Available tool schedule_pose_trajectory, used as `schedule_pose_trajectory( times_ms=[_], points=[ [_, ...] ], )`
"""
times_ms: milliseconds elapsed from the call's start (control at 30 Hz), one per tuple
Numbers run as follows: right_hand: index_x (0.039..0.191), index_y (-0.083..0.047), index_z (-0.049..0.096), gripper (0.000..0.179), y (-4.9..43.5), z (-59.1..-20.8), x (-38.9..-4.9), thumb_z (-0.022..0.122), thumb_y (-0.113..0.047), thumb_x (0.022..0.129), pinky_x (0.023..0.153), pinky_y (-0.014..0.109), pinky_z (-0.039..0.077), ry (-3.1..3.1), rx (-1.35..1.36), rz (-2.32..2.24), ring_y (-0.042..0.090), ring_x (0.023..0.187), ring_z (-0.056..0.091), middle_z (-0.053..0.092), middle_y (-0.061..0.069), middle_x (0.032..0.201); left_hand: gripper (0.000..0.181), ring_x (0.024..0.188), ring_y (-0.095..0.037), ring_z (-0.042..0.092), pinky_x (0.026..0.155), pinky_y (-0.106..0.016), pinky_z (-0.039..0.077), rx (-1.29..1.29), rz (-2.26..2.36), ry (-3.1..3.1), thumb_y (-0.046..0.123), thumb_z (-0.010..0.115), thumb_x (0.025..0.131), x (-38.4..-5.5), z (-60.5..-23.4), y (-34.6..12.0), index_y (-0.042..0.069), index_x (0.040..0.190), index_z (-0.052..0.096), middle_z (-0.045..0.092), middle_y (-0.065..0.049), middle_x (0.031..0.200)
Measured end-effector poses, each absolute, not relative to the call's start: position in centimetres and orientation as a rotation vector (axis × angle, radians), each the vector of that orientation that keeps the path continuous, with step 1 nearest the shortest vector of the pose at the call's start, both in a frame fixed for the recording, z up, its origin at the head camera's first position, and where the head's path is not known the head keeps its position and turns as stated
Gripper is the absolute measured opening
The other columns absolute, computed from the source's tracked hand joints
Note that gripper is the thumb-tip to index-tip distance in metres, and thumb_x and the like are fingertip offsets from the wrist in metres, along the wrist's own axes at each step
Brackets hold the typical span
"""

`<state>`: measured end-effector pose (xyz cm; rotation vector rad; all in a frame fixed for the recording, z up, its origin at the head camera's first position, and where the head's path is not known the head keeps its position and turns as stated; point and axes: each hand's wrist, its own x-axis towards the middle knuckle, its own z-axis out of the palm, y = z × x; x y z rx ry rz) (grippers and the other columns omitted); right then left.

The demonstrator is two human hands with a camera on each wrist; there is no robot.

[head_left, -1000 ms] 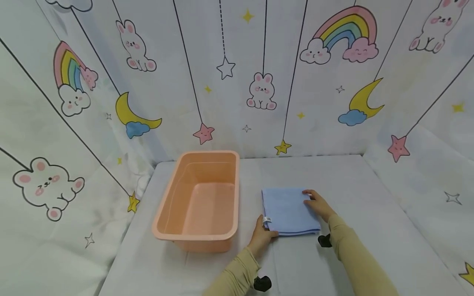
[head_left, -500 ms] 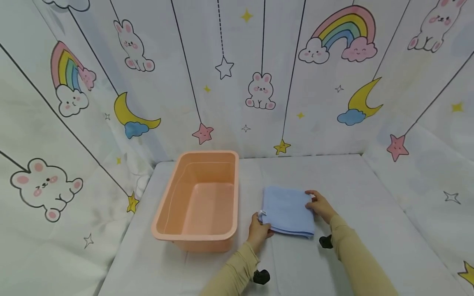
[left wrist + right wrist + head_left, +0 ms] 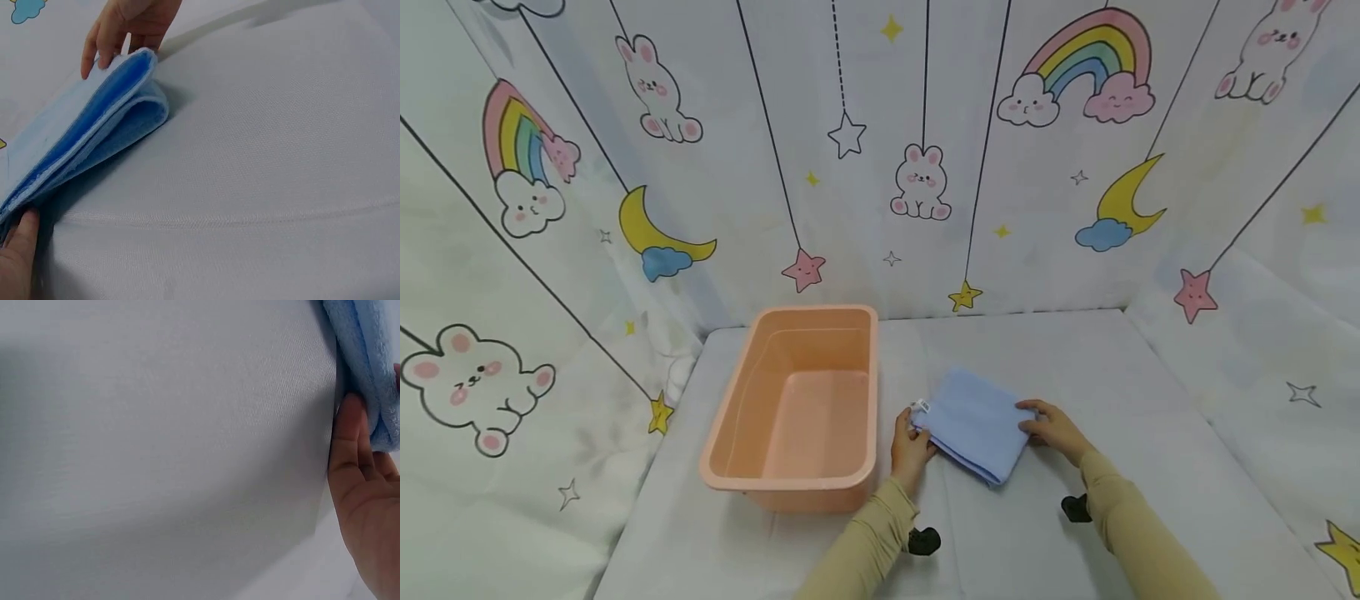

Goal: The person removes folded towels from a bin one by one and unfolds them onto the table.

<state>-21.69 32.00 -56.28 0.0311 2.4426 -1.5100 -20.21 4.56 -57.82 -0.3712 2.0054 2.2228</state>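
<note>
A folded light-blue towel (image 3: 977, 423) lies turned at an angle on the table, a small white tag at its left corner. My left hand (image 3: 912, 450) pinches that corner, beside the basin. At the opposite corner my right hand (image 3: 1054, 427) grips the edge. In the left wrist view the towel's (image 3: 75, 119) folded layers gape along the near side, and a left fingertip tucks under them. The right wrist view has the fluffy edge of the towel (image 3: 369, 369) between the fingers of the right hand (image 3: 369, 506), one of them underneath.
To the left of the towel stands a peach plastic basin (image 3: 863, 482) with nothing in it. A white cloth covers the table (image 3: 1000, 550). Behind and at both sides hangs a white curtain (image 3: 865, 217) printed with rabbits, stars and rainbows.
The towel has turned clockwise: its tagged corner has moved left and away from me, its front edge now slants. My left hand has gone with that corner; the right hand has shifted slightly nearer.
</note>
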Motion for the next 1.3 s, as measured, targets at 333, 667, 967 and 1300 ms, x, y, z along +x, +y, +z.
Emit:
schedule_pose_trajectory(
  times_ms=[333, 667, 967, 1300],
  points=[
    [0.127, -0.005, 0.051, 0.042, 32.2, -55.7, -20.1, 0.056, -0.027, 0.092, 0.072, 0.027, 0.049, 2.604, 0.069, -1.346, 0.02, 0.092, 0.059, 0.048, 0.025, 0.123, 0.032, 0.076, -0.012, 0.054, 0.07, -0.026, 0.051, -0.219, 2.113, 1.999, 0.002, 0.055, 0.084, -18.9, -56.9, 5.4, 0.0, 0.115, 0.061, 0.05, -0.001, 0.083],
    [0.124, -0.006, 0.05, 0.043, 31.4, -56.1, -17.6, 0.058, -0.032, 0.091, 0.066, 0.025, 0.048, 2.595, 0.087, -1.36, 0.011, 0.08, 0.056, 0.06, 0.014, 0.104, 0.032, 0.077, -0.014, 0.059, 0.067, -0.031, 0.054, -0.315, 2.082, 1.943, 0.012, 0.054, 0.087, -19.2, -56.1, 5.7, -0.001, 0.116, 0.057, 0.058, -0.013, 0.105],
    [0.122, -0.004, 0.048, 0.046, 29.8, -56.2, -15.7, 0.061, -0.032, 0.089, 0.063, 0.024, 0.048, 2.553, 0.102, -1.358, 0.013, 0.076, 0.058, 0.055, 0.013, 0.099, 0.037, 0.106, -0.024, 0.058, 0.087, -0.035, 0.048, -0.332, 1.975, 2.108, 0.023, 0.055, 0.088, -20.7, -56.5, 5.2, 0.004, 0.119, 0.06, 0.061, -0.013, 0.121],
    [0.121, -0.002, 0.046, 0.046, 29.0, -56.2, -15.1, 0.063, -0.029, 0.088, 0.055, 0.024, 0.046, 2.545, -0.024, -1.329, 0.014, 0.068, 0.054, 0.053, 0.008, 0.081, 0.045, 0.13, -0.034, 0.043, 0.109, -0.045, 0.034, -0.322, 1.927, 2.135, 0.028, 0.053, 0.089, -21.9, -56.4, 5.3, 0.004, 0.127, 0.055, 0.052, -0.016, 0.135]
  ],
)
